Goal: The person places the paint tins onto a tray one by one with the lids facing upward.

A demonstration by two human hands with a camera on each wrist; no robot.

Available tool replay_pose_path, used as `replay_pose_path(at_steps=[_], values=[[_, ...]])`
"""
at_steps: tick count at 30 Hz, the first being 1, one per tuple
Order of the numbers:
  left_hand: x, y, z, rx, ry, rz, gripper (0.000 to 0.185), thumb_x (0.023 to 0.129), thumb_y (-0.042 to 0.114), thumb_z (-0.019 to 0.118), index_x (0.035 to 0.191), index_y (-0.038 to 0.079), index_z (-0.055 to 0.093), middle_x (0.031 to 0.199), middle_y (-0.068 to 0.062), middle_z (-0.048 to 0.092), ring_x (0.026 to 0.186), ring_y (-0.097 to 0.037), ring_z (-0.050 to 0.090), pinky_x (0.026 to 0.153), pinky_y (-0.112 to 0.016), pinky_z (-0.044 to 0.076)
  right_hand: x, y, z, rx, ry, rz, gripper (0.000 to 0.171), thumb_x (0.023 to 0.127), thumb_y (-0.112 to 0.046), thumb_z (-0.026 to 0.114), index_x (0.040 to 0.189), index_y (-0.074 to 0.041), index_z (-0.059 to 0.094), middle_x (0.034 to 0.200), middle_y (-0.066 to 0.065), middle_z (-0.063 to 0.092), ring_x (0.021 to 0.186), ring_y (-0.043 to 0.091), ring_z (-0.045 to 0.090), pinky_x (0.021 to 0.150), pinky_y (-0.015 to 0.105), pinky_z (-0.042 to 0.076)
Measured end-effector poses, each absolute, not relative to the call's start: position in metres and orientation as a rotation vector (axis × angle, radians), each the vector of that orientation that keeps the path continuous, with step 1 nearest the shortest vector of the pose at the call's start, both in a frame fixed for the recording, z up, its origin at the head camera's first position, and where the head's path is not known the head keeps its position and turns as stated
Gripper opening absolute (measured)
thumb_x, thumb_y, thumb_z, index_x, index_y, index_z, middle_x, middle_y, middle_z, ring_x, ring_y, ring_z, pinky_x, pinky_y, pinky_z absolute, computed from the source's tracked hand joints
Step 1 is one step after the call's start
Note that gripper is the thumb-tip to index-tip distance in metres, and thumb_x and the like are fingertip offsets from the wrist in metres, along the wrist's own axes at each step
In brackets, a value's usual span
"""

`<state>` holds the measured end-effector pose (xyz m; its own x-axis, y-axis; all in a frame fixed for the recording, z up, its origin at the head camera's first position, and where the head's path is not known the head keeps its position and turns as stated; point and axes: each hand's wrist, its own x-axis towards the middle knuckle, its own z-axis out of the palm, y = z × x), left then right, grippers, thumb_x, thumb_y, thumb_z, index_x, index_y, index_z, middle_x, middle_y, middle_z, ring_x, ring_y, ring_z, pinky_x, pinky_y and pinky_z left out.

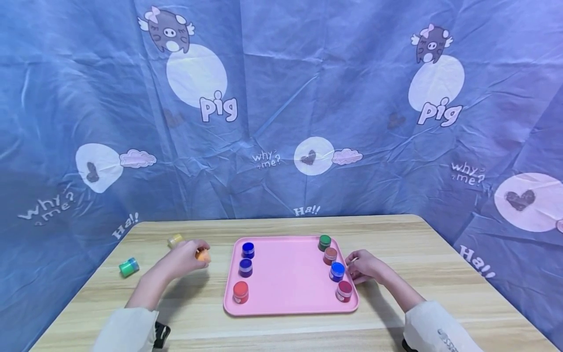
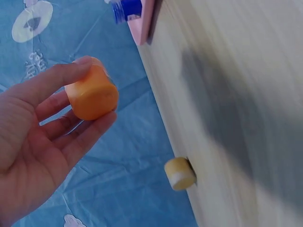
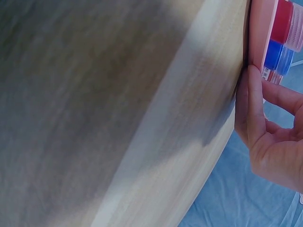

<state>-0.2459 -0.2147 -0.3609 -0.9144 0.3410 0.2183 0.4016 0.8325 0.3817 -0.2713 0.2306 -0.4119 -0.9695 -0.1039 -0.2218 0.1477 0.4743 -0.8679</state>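
Nearest, at the right edge of the pink tray [image 1: 286,274], the right hand [image 1: 367,266] rests on the table [image 1: 440,274] with its fingers loosely curled, holding nothing; in the right wrist view a fingertip [image 3: 253,75] lies against the tray's rim beside the light blue pot [image 1: 336,271]. Across the tray, the left hand [image 1: 186,259] pinches the orange pot [image 2: 92,94] between thumb and fingers, lifted off the table left of the tray; the two hands are well apart. The orange pot looks small, light and rigid, a smooth plastic cylinder, so probably a little slippery. A pinch across its side wall, as now, seems the sound place to hold it; the flat ends would give less purchase. Whether it is full cannot be told.

On the tray, the red pot [image 1: 240,292] and crimson pot [image 1: 344,291] stand at the front, then the purple pot [image 1: 245,267], brown pot [image 1: 330,255], navy pot [image 1: 248,250] and dark green pot [image 1: 324,242]. Further left on the table lie a green pot [image 1: 129,267] on its side and a yellow pot [image 1: 175,240]. Behind all hangs a blue cloth [image 1: 281,98] printed with pigs
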Motion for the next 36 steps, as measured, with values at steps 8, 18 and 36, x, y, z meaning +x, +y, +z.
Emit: replay_pose_path(at_steps=[8,18,36], values=[[-0.252,-0.197,-0.355,-0.586,-2.868,-0.632,0.034,0.069,0.007,0.073,0.1,-0.005,0.063,0.079,-0.002,0.059,0.073,-0.017,0.054,0.07,-0.036,0.048,-0.272,0.23,-0.412,0.066,2.478,-1.489,0.018,0.077,0.013,0.049,0.095,0.011,0.049,0.068,0.012,0.056,0.057,0.019,0.058,0.057,0.036,0.055],[-0.262,-0.177,-0.355,-0.62,-2.85,-0.638,0.033,0.071,0.009,0.073,0.1,-0.005,0.064,0.077,-0.002,0.059,0.07,-0.015,0.052,0.068,-0.034,0.048,-0.271,0.233,-0.413,0.063,2.469,-1.492,0.02,0.078,0.012,0.05,0.098,0.013,0.048,0.071,0.014,0.055,0.06,0.02,0.058,0.06,0.037,0.055],[-0.276,-0.139,-0.36,-0.604,-2.819,-0.675,0.016,0.069,0.01,0.069,0.082,0.002,0.063,0.067,0.001,0.052,0.065,-0.015,0.048,0.06,-0.029,0.044,-0.274,0.234,-0.416,0.032,2.463,-1.519,0.023,0.075,0.013,0.049,0.098,0.013,0.048,0.068,0.013,0.054,0.057,0.019,0.057,0.059,0.037,0.055]])
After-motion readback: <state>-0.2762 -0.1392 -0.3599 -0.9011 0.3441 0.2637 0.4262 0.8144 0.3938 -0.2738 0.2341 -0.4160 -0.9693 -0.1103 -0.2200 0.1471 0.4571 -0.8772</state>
